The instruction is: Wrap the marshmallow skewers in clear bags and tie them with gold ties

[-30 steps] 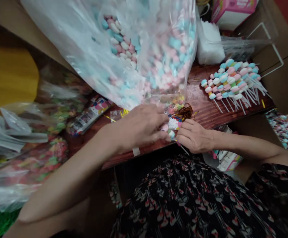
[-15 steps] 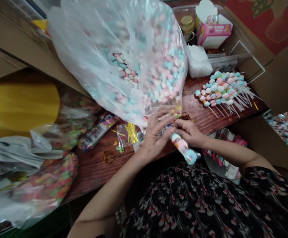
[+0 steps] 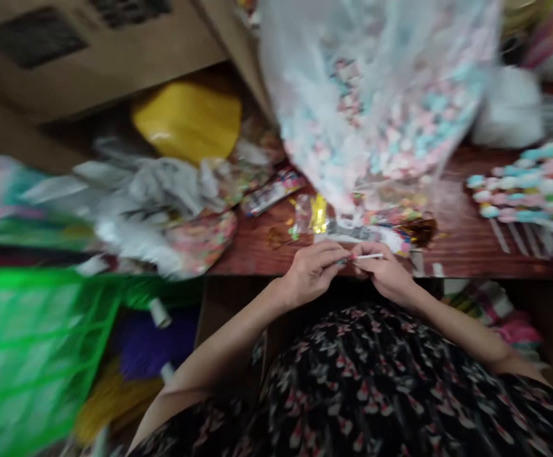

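Your left hand [image 3: 312, 273] and right hand [image 3: 385, 270] met in a narrow pinch on a thin white stick [image 3: 366, 256], its small pink-and-blue end showing by your left fingers, though blur hid the finer detail. The stick sat between your hands, just off the front edge of the reddish-brown wooden worktop [image 3: 471, 251] and close to your black floral top [image 3: 352, 374]. A slip from so slight a hold could have sent it over that edge toward the bright green plastic crate [image 3: 33, 343] on the floor below.

Directly behind your hands slumped a large clear plastic bag of pink, white and blue candies [image 3: 376, 108]; a careless elbow or wrist could have shifted it and spilled its load. Within easy reach of a stray sweep lay a small clear packet of yellow twist ties [image 3: 319, 214] and a curl of brown metallic ribbon [image 3: 423, 231], both light enough to snag or scatter. At right, a heap of candy skewers [image 3: 528, 184] lay with their white sticks fanned out, and a knock could have sent them sliding apart.
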Motion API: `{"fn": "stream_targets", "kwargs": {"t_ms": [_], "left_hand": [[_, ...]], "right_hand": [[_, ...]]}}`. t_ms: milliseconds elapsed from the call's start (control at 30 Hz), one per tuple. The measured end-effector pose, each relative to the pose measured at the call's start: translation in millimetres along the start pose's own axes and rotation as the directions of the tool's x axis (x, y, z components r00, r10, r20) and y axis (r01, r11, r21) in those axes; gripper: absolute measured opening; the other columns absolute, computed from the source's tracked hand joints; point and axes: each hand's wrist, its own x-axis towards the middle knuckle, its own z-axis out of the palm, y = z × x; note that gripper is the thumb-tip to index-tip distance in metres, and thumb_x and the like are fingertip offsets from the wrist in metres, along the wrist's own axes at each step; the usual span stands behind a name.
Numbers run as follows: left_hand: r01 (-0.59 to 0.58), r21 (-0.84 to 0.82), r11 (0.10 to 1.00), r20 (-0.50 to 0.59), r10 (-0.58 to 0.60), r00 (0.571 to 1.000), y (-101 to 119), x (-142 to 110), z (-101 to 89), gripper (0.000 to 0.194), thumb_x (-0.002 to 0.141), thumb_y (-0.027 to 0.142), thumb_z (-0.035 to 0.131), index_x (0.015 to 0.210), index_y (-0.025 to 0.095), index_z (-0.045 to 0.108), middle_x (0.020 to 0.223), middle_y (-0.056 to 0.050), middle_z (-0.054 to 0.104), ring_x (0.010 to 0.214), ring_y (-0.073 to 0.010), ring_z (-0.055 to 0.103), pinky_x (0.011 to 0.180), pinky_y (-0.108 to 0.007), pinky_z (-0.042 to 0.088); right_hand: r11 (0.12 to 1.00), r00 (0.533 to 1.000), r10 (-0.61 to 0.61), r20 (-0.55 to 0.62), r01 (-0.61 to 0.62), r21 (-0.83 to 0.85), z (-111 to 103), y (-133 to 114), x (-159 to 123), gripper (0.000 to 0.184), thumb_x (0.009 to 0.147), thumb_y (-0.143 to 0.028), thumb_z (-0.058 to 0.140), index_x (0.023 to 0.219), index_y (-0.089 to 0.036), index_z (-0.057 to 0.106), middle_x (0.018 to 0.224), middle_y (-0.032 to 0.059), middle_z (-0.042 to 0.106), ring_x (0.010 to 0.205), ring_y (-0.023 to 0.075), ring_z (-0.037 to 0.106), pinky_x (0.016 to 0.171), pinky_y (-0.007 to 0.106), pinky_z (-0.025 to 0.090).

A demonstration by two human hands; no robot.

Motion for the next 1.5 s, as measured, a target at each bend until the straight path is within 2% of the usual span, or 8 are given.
{"fn": "stream_targets", "kwargs": {"t_ms": [133, 367, 467, 633, 733, 1033, 1267, 1500], "left_hand": [[0.353, -0.034, 0.935, 0.150, -0.344, 0.927, -6.2, -46.8, -69.6, 0.013, 0.075, 0.026, 0.068, 0.084, 0.020, 0.075, 0.086, -0.008, 0.073, 0.079, -0.0186, 0.066, 0.075, -0.028, 0.052], [0.792, 0.482, 0.375, 0.074, -0.918, 0.390, -60.3, -184.0, -111.4, 0.007, 0.058, 0.023, 0.063, 0.064, 0.022, 0.066, 0.057, 0.001, 0.061, 0.060, -0.0197, 0.061, 0.057, -0.026, 0.045], [0.588, 0.721, 0.366, 0.113, -0.900, 0.422, -75.6, -173.4, -88.9, 0.017, 0.073, 0.026, 0.057, 0.058, 0.021, 0.061, 0.056, -0.003, 0.062, 0.062, -0.0245, 0.065, 0.057, -0.031, 0.045], [-0.011, 0.406, 0.914, 0.319, -0.130, 0.939, -29.7, -49.1, -22.7, 0.021, 0.093, 0.024, 0.047, 0.101, 0.020, 0.066, 0.094, -0.008, 0.070, 0.085, -0.0181, 0.066, 0.079, -0.028, 0.051], [-0.361, 0.465, 0.809, 0.392, 0.177, 0.903, -12.0, 23.0, 20.6, 0.020, 0.092, 0.017, 0.046, 0.098, 0.016, 0.065, 0.096, -0.010, 0.068, 0.089, -0.0207, 0.062, 0.080, -0.032, 0.051], [-0.530, 0.749, 0.396, 0.509, 0.168, 0.844, -41.5, 76.5, 71.5, 0.017, 0.083, 0.008, 0.051, 0.090, 0.012, 0.066, 0.087, -0.012, 0.062, 0.084, -0.0270, 0.056, 0.070, -0.037, 0.047], [-0.503, 0.726, 0.469, 0.290, 0.454, 0.842, -62.3, 68.7, 65.8, 0.010, 0.085, 0.013, 0.058, 0.089, 0.016, 0.067, 0.080, -0.007, 0.065, 0.079, -0.0219, 0.056, 0.068, -0.030, 0.045], [-0.365, 0.743, 0.561, 0.183, 0.355, 0.917, -56.8, 64.7, 72.4, 0.014, 0.089, 0.023, 0.059, 0.096, 0.019, 0.070, 0.086, -0.006, 0.067, 0.080, -0.0230, 0.056, 0.067, -0.031, 0.044]], "right_hand": [[0.869, 0.951, -0.289, 0.108, 0.308, -0.388, -3.1, 1.3, -8.1, 0.009, 0.087, -0.023, 0.058, 0.092, -0.020, 0.064, 0.082, 0.0038, 0.067, 0.074, 0.0156, 0.060, 0.069, 0.030, 0.048], [0.675, 0.867, -0.488, 0.099, 0.447, -0.586, -33.1, 1.9, -19.7, 0.012, 0.090, -0.013, 0.053, 0.088, -0.020, 0.062, 0.077, 0.0026, 0.063, 0.071, 0.0141, 0.059, 0.066, 0.028, 0.047], [0.647, 0.844, -0.531, 0.073, 0.459, -0.609, -41.4, 7.4, -27.8, 0.013, 0.091, -0.012, 0.050, 0.087, -0.017, 0.062, 0.073, 0.0029, 0.062, 0.067, 0.0123, 0.058, 0.063, 0.025, 0.047], [0.607, 0.823, -0.568, -0.025, 0.398, -0.688, -48.5, 25.0, -44.1, 0.014, 0.091, -0.012, 0.048, 0.090, -0.016, 0.061, 0.074, 0.0040, 0.062, 0.068, 0.0130, 0.057, 0.064, 0.025, 0.047], [0.493, 0.775, -0.631, 0.010, 0.411, -0.767, -48.1, 34.1, -54.4, 0.015, 0.089, -0.010, 0.048, 0.094, -0.016, 0.061, 0.077, 0.0052, 0.064, 0.070, 0.0143, 0.058, 0.064, 0.026, 0.047], [0.266, 0.609, -0.750, -0.256, -0.076, -0.961, -124.8, 10.6, -92.2, 0.018, 0.091, -0.014, 0.047, 0.092, -0.019, 0.064, 0.081, 0.0055, 0.068, 0.075, 0.0164, 0.061, 0.072, 0.030, 0.049], [0.215, 0.537, -0.606, -0.587, -0.599, -0.771, -186.2, -17.2, -82.9, 0.022, 0.093, -0.023, 0.046, 0.099, -0.017, 0.066, 0.097, 0.0097, 0.067, 0.093, 0.0221, 0.057, 0.085, 0.033, 0.042], [0.012, 0.578, -0.413, -0.703, -0.769, -0.639, -205.5, -25.1, -39.5, 0.023, 0.094, -0.025, 0.045, 0.104, -0.016, 0.064, 0.104, 0.0121, 0.067, 0.094, 0.0229, 0.057, 0.073, 0.030, 0.035]]}}
